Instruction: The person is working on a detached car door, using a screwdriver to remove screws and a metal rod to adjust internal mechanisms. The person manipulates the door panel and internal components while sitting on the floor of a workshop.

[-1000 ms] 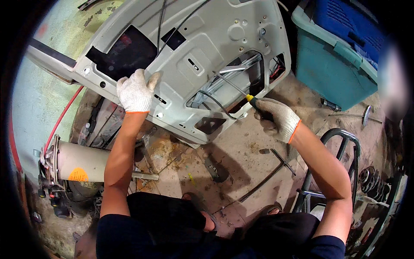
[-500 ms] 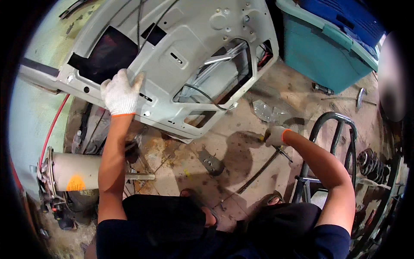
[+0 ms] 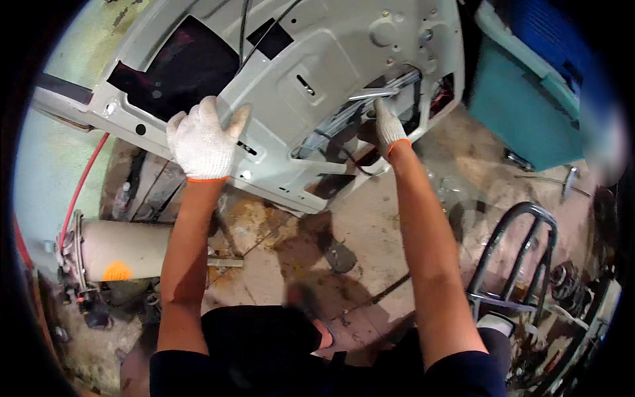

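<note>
A light grey car door panel [image 3: 274, 109] stands tilted in front of me, full of cut-outs. My left hand [image 3: 204, 142], in a white knit glove with an orange cuff, lies on its lower left part with fingers and thumb spread. My right hand [image 3: 390, 129], gloved alike, is at the panel's right opening. One digit points up beside a silver metal bar [image 3: 370, 94]; the others look curled in shadow, and what they hold is hidden. A dark cable [image 3: 344, 151] loops out of that opening, close to the right hand.
A teal bin [image 3: 522, 99] with a blue one on top stands at the far right. Nearer on that side is a black tubular frame [image 3: 509, 255]. A beige cylinder [image 3: 126, 250] lies at the left, below a red hose [image 3: 84, 182]. A dark rod [image 3: 390, 289] lies on the tiled floor.
My right hand has moved up and left from above the floor to the panel's right opening. The left hand stays on the panel. The view has shifted slightly.
</note>
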Available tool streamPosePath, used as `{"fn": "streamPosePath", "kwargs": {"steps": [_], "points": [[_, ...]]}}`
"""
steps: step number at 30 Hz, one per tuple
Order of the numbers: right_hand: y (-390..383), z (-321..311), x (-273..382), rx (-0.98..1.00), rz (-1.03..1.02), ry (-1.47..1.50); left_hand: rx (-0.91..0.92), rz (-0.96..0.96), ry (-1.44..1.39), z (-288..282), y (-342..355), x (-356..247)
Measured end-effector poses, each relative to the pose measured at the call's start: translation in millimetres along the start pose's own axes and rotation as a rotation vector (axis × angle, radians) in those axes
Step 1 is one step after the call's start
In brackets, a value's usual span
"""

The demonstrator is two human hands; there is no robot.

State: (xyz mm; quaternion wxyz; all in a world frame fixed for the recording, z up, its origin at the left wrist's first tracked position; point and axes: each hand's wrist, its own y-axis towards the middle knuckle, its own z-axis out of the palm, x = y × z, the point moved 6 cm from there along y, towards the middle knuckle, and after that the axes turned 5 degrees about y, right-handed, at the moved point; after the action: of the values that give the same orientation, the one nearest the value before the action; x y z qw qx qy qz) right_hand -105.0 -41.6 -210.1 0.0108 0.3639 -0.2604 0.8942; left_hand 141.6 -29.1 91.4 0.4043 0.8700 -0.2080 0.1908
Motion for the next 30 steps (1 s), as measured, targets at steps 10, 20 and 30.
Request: {"fn": "streamPosePath", "kwargs": {"steps": [10, 20, 30], "points": [[45, 27, -79, -0.190, -0.023, -0.071, -0.064, 0.031, 0.037, 7, -2, -6], [36, 41, -65, -0.277, -0.133, 0.039, 0.038, 0.094, 0.070, 7, 5, -7], [9, 40, -39, -0.290, -0.221, -0.370, -0.057, 0.100, 0.058, 6, 2, -9]]}}
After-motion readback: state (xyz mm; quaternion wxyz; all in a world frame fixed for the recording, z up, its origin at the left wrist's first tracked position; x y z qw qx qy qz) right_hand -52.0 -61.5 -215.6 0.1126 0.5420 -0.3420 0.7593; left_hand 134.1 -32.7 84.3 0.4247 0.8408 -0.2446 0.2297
